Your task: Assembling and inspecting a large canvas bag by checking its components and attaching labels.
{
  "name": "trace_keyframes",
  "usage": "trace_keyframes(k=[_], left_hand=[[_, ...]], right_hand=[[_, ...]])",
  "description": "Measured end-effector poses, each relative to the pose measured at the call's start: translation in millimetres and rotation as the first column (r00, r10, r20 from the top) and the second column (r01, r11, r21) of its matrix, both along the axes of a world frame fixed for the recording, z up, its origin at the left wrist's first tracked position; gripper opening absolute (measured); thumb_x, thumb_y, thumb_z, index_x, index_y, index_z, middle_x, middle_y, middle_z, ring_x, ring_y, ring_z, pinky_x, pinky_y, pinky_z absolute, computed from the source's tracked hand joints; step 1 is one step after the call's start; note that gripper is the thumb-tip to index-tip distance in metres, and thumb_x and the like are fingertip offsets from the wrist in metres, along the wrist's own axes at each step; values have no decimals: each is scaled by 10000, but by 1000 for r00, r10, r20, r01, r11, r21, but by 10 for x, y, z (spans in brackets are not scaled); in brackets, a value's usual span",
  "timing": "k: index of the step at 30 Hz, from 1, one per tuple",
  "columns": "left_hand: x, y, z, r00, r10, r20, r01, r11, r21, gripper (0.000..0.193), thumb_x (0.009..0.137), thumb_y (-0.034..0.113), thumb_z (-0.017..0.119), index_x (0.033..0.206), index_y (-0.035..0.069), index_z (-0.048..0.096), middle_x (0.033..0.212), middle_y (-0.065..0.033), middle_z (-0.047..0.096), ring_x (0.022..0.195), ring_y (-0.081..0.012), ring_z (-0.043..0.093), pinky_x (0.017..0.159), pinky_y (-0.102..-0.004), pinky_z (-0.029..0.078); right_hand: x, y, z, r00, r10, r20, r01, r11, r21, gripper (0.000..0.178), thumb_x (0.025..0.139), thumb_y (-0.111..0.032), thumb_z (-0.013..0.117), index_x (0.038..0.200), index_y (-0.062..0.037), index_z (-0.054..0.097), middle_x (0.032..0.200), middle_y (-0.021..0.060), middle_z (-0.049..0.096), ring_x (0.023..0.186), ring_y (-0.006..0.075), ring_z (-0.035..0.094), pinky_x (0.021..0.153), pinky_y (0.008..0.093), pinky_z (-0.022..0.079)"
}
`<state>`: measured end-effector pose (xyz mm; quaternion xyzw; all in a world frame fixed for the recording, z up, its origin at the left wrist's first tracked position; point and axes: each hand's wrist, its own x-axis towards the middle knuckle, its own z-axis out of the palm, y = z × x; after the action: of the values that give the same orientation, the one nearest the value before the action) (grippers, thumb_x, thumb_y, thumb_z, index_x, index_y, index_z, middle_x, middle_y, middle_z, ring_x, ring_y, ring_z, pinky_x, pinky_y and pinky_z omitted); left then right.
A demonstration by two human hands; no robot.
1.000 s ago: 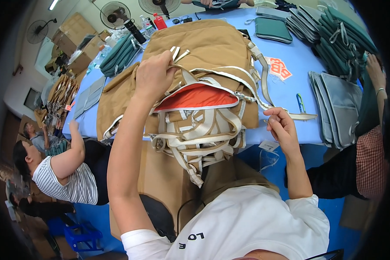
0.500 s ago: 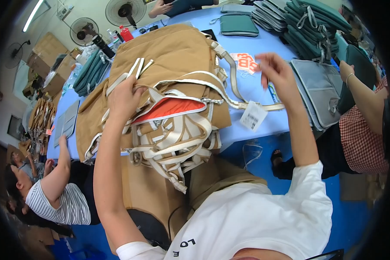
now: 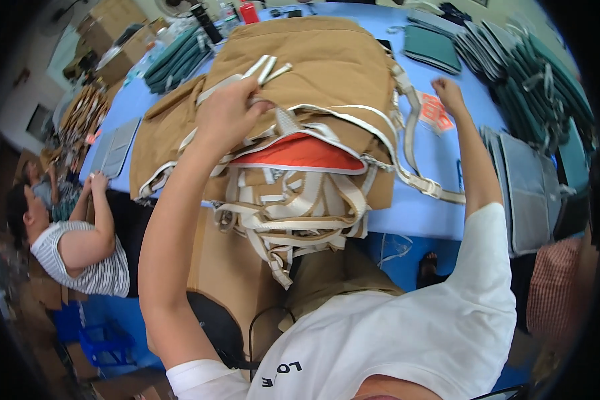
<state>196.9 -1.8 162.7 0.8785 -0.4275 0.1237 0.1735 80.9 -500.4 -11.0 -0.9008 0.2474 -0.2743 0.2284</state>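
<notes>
A tan canvas bag (image 3: 307,60) with cream webbing lies across the table in front of me. My left hand (image 3: 230,113) is closed on a cream strap (image 3: 288,121) at the bag's left middle. Below that, a bright red-orange lining (image 3: 300,153) shows in a white-edged opening. A tangle of cream-and-tan straps (image 3: 300,207) hangs over the near table edge. To the bag's right, a long strap with a buckle (image 3: 430,188) trails on the table. My right hand (image 3: 449,97) is closed above a sheet with orange print (image 3: 433,113); what its fingers hold, if anything, is hidden.
Stacked dark green bags (image 3: 540,93) and grey flat bags (image 3: 527,180) stand at the right. More green bags (image 3: 177,60), a black bottle (image 3: 205,23) and a red bottle (image 3: 249,12) are at the far left. A person in stripes (image 3: 90,253) sits left; a blue stool (image 3: 107,343) stands behind.
My right hand has gone from loosely open to closed. The white tag by the right strap is no longer visible. My left hand keeps its hold, and the whole view has shifted.
</notes>
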Motion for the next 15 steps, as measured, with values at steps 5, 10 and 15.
trace_keyframes(k=[5, 10, 15], left_hand=[[41, -7, 187, 983, -108, 147, 119, 990, -70, 298, 691, 275, 681, 763, 21, 542, 671, -131, 563, 652, -316, 547, 571, -389, 405], [178, -23, 303, 882, -190, 431, 179, 982, 66, 305, 653, 344, 697, 762, 80, 589, 717, -88, 600, 721, -285, 585, 619, -374, 443], [34, -98, 541, 689, -309, 656, 212, 951, 225, 267, 639, 334, 700, 755, 117, 596, 728, -44, 605, 778, -223, 589, 665, -344, 444]], right_hand=[[-113, 362, 74, 974, 123, 188, -57, 945, -323, 209, 804, -171, 588, 980, -63, 619, 982, 102, 620, 865, 258, 587, 750, 344, 472], [-354, 2574, 1459, 772, 572, 278, -581, 812, -57, 184, 820, -88, 560, 994, -40, 593, 943, 97, 620, 841, 173, 592, 707, 282, 465], [-86, 4037, 1614, 323, 880, -348, -945, 320, -67, 195, 808, -124, 544, 979, -39, 587, 938, 141, 591, 870, 305, 564, 781, 379, 445]])
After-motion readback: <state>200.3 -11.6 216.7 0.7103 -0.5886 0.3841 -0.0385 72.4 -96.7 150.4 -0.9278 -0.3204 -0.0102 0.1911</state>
